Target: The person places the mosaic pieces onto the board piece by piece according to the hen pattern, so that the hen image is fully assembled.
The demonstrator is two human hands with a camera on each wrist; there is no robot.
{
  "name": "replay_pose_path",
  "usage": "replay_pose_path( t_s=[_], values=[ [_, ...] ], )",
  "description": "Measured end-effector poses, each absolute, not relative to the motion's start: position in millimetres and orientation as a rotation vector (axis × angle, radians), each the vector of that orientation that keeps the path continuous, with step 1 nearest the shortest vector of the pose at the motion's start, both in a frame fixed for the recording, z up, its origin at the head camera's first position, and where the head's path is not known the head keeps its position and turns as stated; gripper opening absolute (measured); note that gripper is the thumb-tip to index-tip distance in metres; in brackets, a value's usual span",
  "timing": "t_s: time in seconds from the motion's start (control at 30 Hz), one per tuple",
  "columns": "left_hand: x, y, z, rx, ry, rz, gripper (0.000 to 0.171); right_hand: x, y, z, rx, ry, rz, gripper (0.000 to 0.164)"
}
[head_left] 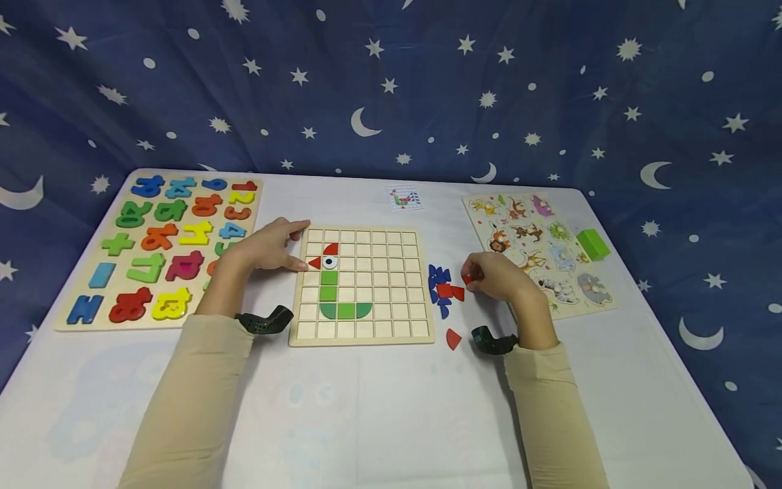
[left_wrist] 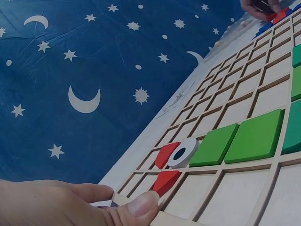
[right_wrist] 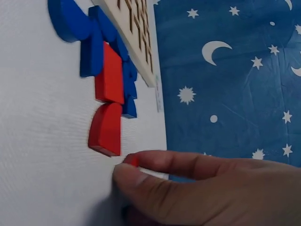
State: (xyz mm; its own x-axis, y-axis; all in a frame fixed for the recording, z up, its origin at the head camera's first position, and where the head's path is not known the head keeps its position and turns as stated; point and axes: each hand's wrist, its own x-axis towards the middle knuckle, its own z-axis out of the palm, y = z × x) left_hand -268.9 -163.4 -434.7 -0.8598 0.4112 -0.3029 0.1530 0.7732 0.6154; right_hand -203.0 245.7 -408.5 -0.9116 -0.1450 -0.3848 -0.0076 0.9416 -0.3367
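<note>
A square wooden grid board (head_left: pixel 394 295) lies before me, bearing red, green and white-and-black pieces. At its left edge is my left hand (head_left: pixel 269 246), its forefinger stretched to the far corner and its thumb (left_wrist: pixel 145 203) on the rim, beside a red triangle (left_wrist: pixel 165 182). A white eye piece (head_left: pixel 330 262) sits among red and green pieces in the cells. Right of the board, my right hand (head_left: pixel 497 277) pinches a small red piece (right_wrist: pixel 135 161) between thumb and forefinger, mostly hidden. Near those fingers lie a red quarter-round piece (right_wrist: pixel 106 128), a red square (right_wrist: pixel 111 75) and several blue pieces (head_left: pixel 434 275).
A letter-and-number puzzle board (head_left: pixel 106 282) lies at left, an animal puzzle board (head_left: pixel 583 304) at right beside a green block (head_left: pixel 592 244). A small pattern card (head_left: pixel 404 197) lies behind the grid. One red quarter-round (head_left: pixel 453 339) lies apart, nearer me.
</note>
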Motion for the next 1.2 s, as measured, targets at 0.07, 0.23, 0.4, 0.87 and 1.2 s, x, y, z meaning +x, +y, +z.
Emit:
replay_pose_path(
  t_s=[0.07,0.23,0.4,0.87,1.2],
  values=[
    [-269,-163,-434,0.427,2.54,0.83,0.093,-204,245,-410,-0.13,2.707,-0.468,0.026],
    [-269,-163,-433,0.439,2.55,0.819,0.093,-205,245,-412,-0.141,2.729,-0.477,0.024],
    [-270,-164,-435,0.456,2.56,0.813,0.094,-206,244,-412,-0.133,2.745,-0.513,0.02],
    [-273,-165,-438,0.486,2.558,0.82,0.094,-204,251,-405,-0.233,2.789,-0.606,0.009],
    [-272,-165,-438,0.455,2.55,0.818,0.095,-199,223,-392,-0.399,2.853,-0.701,0.017]
  ],
)
